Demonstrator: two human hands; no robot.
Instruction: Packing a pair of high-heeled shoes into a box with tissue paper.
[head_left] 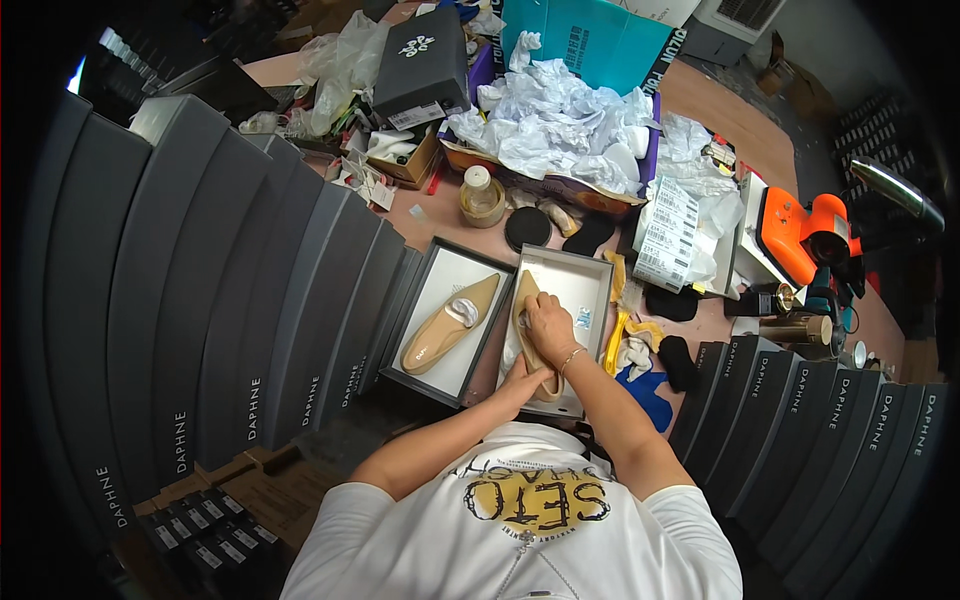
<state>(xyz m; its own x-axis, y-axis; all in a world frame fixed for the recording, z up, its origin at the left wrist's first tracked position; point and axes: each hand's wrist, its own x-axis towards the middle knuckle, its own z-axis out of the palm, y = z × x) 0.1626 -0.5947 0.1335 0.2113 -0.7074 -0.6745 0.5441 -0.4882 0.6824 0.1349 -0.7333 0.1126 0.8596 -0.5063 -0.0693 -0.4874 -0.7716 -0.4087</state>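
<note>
A beige pointed flat shoe [525, 288] lies toe-away in the right-hand grey shoebox part [597, 300], which has a white inside. My left hand [524, 383] is closed round the heel end of this shoe. At the shoe's opening, my right hand [549, 327] has its fingers bent down into it, with a bit of white paper beside them; the fingertips are partly hidden. The matching beige shoe [430, 343], with crumpled white paper [463, 312] in its opening, rests in the left-hand shoebox part [437, 268].
Tall stacks of grey shoeboxes flank me on the left [190, 300] and right [800, 430]. Behind the open box sit a black round lid [527, 229], a jar [481, 196] and a carton of crumpled paper [570, 110]. Cloths [640, 385], a label sheet [667, 235] and an orange device [790, 235] lie rightward.
</note>
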